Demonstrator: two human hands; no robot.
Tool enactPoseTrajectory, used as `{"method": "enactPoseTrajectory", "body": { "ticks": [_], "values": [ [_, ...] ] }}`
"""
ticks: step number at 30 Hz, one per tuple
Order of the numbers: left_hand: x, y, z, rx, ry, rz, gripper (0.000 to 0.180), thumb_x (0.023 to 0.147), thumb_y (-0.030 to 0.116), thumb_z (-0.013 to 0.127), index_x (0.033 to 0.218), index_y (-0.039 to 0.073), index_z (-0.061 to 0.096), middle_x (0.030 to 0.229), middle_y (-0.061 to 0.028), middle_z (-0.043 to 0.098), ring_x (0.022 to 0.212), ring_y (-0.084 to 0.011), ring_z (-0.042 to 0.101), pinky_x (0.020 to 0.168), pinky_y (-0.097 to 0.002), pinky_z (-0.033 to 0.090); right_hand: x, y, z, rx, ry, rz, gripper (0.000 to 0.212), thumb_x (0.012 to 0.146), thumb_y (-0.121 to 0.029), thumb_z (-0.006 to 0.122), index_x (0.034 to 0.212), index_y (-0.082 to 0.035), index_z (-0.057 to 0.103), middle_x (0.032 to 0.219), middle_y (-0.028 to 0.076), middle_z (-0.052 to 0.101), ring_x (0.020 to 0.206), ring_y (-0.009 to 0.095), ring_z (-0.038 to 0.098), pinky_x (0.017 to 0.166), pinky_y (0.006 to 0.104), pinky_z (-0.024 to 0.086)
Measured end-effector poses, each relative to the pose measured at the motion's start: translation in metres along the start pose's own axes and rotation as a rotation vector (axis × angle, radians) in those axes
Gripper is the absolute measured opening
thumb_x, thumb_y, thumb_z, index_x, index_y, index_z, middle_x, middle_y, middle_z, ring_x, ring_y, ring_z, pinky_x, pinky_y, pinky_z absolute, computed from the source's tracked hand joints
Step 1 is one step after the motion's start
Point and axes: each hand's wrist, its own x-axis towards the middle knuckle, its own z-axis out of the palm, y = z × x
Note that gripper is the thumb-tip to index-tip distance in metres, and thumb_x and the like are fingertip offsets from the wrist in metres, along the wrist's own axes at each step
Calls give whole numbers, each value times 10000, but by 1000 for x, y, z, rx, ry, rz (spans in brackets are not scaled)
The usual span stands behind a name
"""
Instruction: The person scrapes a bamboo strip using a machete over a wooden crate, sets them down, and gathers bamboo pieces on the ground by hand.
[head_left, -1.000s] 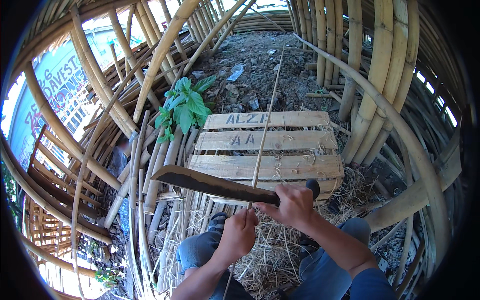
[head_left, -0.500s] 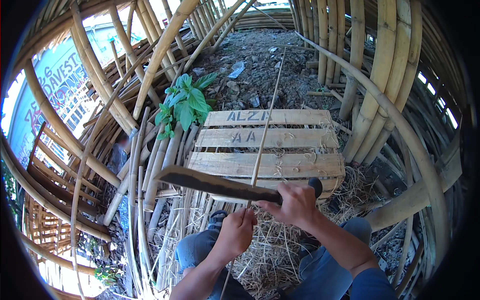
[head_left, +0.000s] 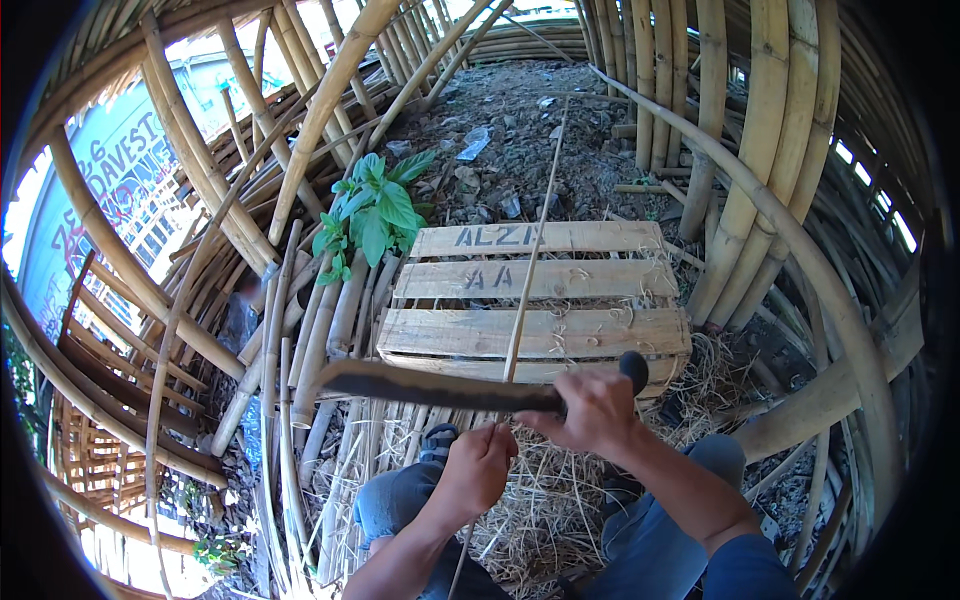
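Observation:
My right hand (head_left: 592, 408) is wrapped round the dark handle of a machete (head_left: 430, 387). Its long blade points left, lying across a thin bamboo strip (head_left: 527, 290) just above my other hand. Closed round that strip is my left hand (head_left: 478, 466), thumb side up. The strip runs from between my legs, through the fist, and away over a slatted wooden crate (head_left: 450, 328) to the dirt behind. Whether the edge touches the strip I cannot tell. Pale shavings (head_left: 545, 500) lie in a heap below my hands, and some curls rest on the crate.
Bamboo poles (head_left: 312, 350) lie along the left, beside a green leafy plant (head_left: 375, 212). Thick upright bamboo posts (head_left: 765, 150) stand at the right, with a long bent pole (head_left: 775, 205) crossing before them. Rocky soil (head_left: 500, 120) stretches beyond the crate.
The machete blade has turned closer to level, its tip dropping a little. Both hands keep their grips and have barely shifted.

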Motion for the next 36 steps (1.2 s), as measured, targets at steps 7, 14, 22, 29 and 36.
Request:
{"method": "enactPoseTrajectory", "body": {
  "ticks": [7, 14, 22, 29, 36],
  "values": [
    [3, -5, 3, -25, -23, -20, 342, 995, 232, 400, 730, 55, 526, 513, 36, 417, 427, -43, 360, 398, -228, 262, -7, 0, -1, -13, 13, -24, 652, 817, -657, 523, 597, -44, 545, 442, 86, 527, 363, 199, 544, 357, 335, 426],
    [0, -3, 2, -40, -56, -39, 343, 998, 251, 404, 734, 61, 515, 503, 31, 421, 397, -51, 361, 378, -223, 255, -7, -4, 4, 15, -4, 104, 651, 813, -654, 529, 584, -45, 537, 441, 102, 524, 371, 222, 555, 360, 354, 432],
    [-4, 13, 3, -102, -75, -131, 350, 1000, 254, 398, 737, 60, 525, 502, 32, 424, 398, -53, 363, 374, -228, 259, 2, -2, 1, 14, 17, 184, 653, 809, -658, 527, 589, -44, 547, 464, 118, 547, 392, 238, 574, 371, 360, 440],
    [-3, 8, 4, -161, -99, -165, 344, 1002, 244, 393, 741, 62, 523, 511, 30, 420, 398, -56, 356, 376, -229, 258, 3, 3, -3, -15, -48, 260, 623, 801, -643, 549, 613, -49, 553, 464, 110, 543, 401, 237, 574, 379, 359, 440],
    [-2, 4, 5, -129, -99, -136, 329, 1001, 251, 401, 759, 63, 521, 513, 26, 425, 398, -52, 352, 373, -219, 252, 8, 12, -6, -50, -118, 379, 648, 812, -659, 518, 649, -36, 584, 471, 102, 560, 399, 219, 586, 361, 354, 440]
  ]
}}
